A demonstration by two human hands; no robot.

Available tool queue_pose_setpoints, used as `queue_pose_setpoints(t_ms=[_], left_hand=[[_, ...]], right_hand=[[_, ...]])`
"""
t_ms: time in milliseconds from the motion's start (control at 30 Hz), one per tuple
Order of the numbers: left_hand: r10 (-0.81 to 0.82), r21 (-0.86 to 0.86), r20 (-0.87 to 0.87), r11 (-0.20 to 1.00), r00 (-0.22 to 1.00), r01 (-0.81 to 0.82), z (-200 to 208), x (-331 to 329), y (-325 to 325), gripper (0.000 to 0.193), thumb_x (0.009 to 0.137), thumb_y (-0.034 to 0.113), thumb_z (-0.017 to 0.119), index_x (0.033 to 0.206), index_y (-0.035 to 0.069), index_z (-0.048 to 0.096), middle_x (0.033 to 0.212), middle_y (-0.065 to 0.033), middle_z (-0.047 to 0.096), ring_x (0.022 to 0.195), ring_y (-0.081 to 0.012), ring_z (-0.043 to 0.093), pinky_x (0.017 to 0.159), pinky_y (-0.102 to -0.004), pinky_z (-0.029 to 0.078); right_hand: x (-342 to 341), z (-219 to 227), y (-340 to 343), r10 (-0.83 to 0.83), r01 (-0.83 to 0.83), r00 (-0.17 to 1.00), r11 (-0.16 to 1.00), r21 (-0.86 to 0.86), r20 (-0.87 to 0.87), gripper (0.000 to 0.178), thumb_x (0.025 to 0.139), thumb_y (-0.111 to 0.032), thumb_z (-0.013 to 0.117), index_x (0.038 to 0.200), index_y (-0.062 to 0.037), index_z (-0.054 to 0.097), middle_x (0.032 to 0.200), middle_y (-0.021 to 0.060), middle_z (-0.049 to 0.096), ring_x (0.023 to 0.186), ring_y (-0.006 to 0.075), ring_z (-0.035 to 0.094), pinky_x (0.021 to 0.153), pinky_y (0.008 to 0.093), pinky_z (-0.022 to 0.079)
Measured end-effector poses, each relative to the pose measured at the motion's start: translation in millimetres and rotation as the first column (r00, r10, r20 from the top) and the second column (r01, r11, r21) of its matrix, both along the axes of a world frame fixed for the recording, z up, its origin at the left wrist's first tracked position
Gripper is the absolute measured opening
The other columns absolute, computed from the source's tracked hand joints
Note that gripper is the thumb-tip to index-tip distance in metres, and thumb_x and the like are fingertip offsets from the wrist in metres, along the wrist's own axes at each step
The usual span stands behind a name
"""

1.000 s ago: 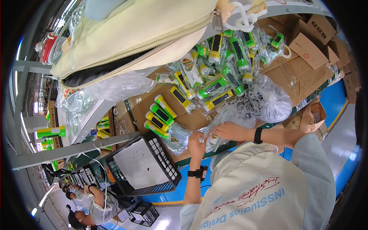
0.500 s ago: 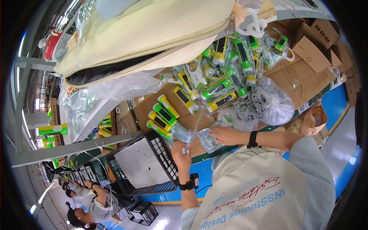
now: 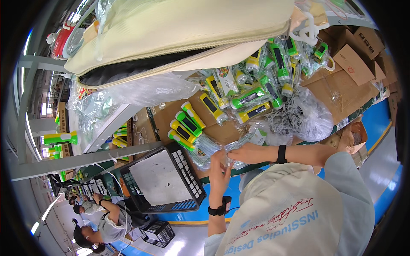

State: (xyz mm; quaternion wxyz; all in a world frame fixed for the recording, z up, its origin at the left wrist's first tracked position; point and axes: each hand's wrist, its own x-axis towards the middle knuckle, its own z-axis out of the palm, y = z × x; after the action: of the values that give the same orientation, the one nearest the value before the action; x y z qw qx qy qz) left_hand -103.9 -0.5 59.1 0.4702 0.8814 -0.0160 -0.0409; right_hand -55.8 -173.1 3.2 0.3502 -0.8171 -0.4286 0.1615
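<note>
My left hand [image 3: 219, 165] and my right hand [image 3: 253, 153] meet at the table's near edge. The fingers of both are pinched on a clear plastic bag [image 3: 233, 154] between them; the exact grip is partly hidden. Beside my left hand is a stack of clear plastic bags [image 3: 207, 148]. A row of green and yellow flashlights [image 3: 188, 122] with dark panels lies at the far end of that stack. A single yellow flashlight [image 3: 212, 108] rests on the cardboard beyond. Further off is a heap of bagged flashlights [image 3: 249, 97].
Grey cables in plastic [image 3: 314, 113] lie right of the heap. A black crate [image 3: 194, 181] with a pale board stands at left. A cream zipped bag [image 3: 179, 38] hangs over the far side. Cardboard boxes [image 3: 352, 59] stand at far right. Another person [image 3: 111, 224] works at lower left.
My left hand has moved right and up to meet my right hand at the plastic bag. The view has shifted slightly. The flashlights keep their places on the table.
</note>
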Motion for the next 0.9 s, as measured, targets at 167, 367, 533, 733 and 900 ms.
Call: queue_pose_setpoints(t_ms=[167, 367, 533, 733, 900], left_hand=[[-0.187, -0.029, -0.161, 0.982, 0.969, 0.185, 9, -3, 22, 0.027, 0.08, 0.0, 0.063, 0.105, 0.002, 0.053, 0.098, -0.0075, 0.06, 0.054, -0.0074, 0.044, 0.049, -0.0202, 0.037], [-0.145, -0.147, -0.434, 0.985, 0.889, 0.089, -25, -18, 85, 0.009, 0.085, 0.005, 0.063, 0.088, 0.001, 0.056, 0.076, -0.0004, 0.056, 0.059, -0.0045, 0.047, 0.052, -0.0195, 0.038], [-0.016, -0.337, -0.45, 0.929, 0.893, -0.153, -20, -28, 109, 0.008, 0.086, 0.006, 0.062, 0.084, 0.0, 0.059, 0.077, 0.0019, 0.052, 0.066, -0.0031, 0.044, 0.057, -0.0181, 0.034], [0.106, -0.203, -0.268, 0.966, 0.958, -0.163, -6, -37, 118, 0.007, 0.083, 0.006, 0.065, 0.08, 0.001, 0.061, 0.074, -0.0002, 0.046, 0.065, -0.0083, 0.042, 0.057, -0.0216, 0.032], [0.238, -0.202, -0.305, 0.93, 0.922, -0.307, -1, -55, 140, 0.006, 0.083, 0.003, 0.064, 0.081, -0.001, 0.06, 0.074, -0.0007, 0.047, 0.067, -0.0072, 0.043, 0.058, -0.0197, 0.032]], right_hand=[[1, -8, 8, 0.221, -0.163, 0.963, 0.932, 0.323, -0.151, 0.023, 0.09, -0.023, 0.049, 0.096, -0.0011, 0.053, 0.088, 0.0154, 0.061, 0.071, 0.0314, 0.063, 0.057, 0.0402, 0.049], [35, -64, 18, 0.155, -0.326, 0.812, 0.92, -0.218, -0.562, 0.037, 0.093, -0.035, 0.044, 0.089, 0.0, 0.057, 0.084, 0.0157, 0.064, 0.068, 0.0265, 0.065, 0.053, 0.0364, 0.049], [79, -73, 50, -0.036, 0.372, 0.469, 0.914, 0.16, -0.883, 0.026, 0.092, -0.026, 0.047, 0.091, -0.0017, 0.057, 0.088, 0.0123, 0.065, 0.073, 0.0255, 0.067, 0.057, 0.0334, 0.052], [142, -62, 153, -0.597, 0.599, 0.801, 0.799, 0.05, -0.046, 0.044, 0.081, -0.022, 0.064, 0.116, 0.0, 0.05, 0.112, 0.0204, 0.057, 0.105, 0.0314, 0.056, 0.086, 0.0365, 0.046], [140, -81, 146, -0.488, 0.619, 0.766, 0.736, 0.275, -0.418, 0.038, 0.084, -0.021, 0.061, 0.116, -0.0035, 0.054, 0.116, 0.0191, 0.056, 0.107, 0.0282, 0.055, 0.086, 0.0339, 0.046]])
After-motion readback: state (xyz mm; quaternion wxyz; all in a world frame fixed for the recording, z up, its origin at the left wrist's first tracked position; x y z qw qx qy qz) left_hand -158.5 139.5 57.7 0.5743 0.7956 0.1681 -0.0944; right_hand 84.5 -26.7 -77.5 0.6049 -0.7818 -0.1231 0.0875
